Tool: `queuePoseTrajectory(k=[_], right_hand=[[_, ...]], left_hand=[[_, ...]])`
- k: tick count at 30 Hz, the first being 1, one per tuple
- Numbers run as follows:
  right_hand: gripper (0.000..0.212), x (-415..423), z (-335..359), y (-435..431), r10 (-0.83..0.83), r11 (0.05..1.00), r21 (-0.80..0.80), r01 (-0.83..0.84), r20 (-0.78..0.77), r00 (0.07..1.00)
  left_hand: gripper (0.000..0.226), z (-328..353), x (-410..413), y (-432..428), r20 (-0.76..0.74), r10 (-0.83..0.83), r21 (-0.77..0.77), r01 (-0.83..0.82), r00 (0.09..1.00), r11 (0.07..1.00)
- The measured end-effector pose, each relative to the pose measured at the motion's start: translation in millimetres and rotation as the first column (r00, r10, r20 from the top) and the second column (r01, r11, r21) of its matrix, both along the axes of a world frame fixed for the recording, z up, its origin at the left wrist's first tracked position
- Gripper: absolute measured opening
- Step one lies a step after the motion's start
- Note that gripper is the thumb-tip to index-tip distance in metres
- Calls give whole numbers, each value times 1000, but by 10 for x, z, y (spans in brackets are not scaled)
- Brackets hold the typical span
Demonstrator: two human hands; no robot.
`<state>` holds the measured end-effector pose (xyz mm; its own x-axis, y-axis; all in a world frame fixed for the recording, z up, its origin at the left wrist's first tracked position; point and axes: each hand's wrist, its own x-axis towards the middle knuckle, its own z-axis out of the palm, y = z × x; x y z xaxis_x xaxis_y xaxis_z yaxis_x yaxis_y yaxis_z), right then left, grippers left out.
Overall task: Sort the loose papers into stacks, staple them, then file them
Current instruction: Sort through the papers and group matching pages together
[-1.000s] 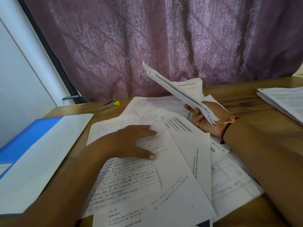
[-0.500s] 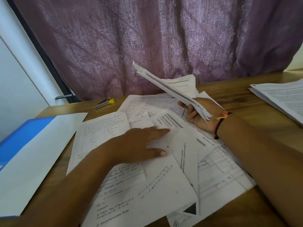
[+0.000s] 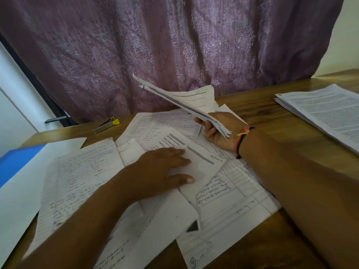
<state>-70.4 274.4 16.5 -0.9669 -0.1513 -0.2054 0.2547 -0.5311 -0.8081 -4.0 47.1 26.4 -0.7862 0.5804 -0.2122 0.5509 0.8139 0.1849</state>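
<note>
Loose papers [image 3: 81,179], printed and handwritten, lie overlapping across the middle of the wooden table [image 3: 258,111]. My left hand [image 3: 161,169] lies flat on a printed sheet [image 3: 200,162] with a grey header bar, fingers straight, pressing on it. My right hand [image 3: 217,131] grips a bundle of papers [image 3: 186,102], lifted and tilted up to the left above the pile. A small stapler [image 3: 106,124] with a yellow tip sits at the back of the table. A blue and white file folder [image 3: 21,171] lies at the left.
A neat stack of printed pages [image 3: 322,111] rests at the table's right edge. A purple curtain [image 3: 174,45] hangs right behind the table. A white wall and dark frame stand at the left.
My left hand has slid to the right across the pile, from the handwritten sheets onto the printed sheet with the grey bar, shifting papers with it. The right hand keeps its bundle raised.
</note>
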Motion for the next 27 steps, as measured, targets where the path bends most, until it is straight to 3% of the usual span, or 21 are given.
queuePoseTrajectory(k=[2, 4, 9, 13, 16, 22, 25, 27], right_hand=[[23, -15, -8, 4, 6, 1000, -3, -6, 4, 1000], [25, -36, -15, 7, 10, 1000, -2, -10, 9, 1000], [30, -69, -28, 14, 8, 1000, -3, -8, 25, 1000], [28, -69, -19, 22, 13, 1000, 9, -13, 25, 1000], [29, -77, -30, 35, 17, 1000, 8, -17, 26, 1000], [33, -101, -50, 114, 27, 996, -91, -22, 48, 998], [29, -72, -44, 111, 39, 994, -101, -35, 35, 999], [29, -66, -40, 106, 47, 995, -95, -44, 25, 999]], left_hand=[[91, 20, 2, -21, -41, 76, 2, -76, 996, 997], [77, 13, 10, -17, -101, 108, 14, -107, 989, 994], [76, -36, 12, 21, -100, -32, 106, 43, 995, 993], [88, -70, 42, 76, -37, -97, 51, 99, 995, 994], [96, -111, 48, 138, -88, -95, -1, 96, 991, 995], [91, -84, 50, 288, -109, -69, -106, 57, 992, 993], [88, 3, -23, 346, -95, 8, -13, -9, 995, 1000], [83, 41, -210, 316, -138, 165, 102, -152, 976, 983]])
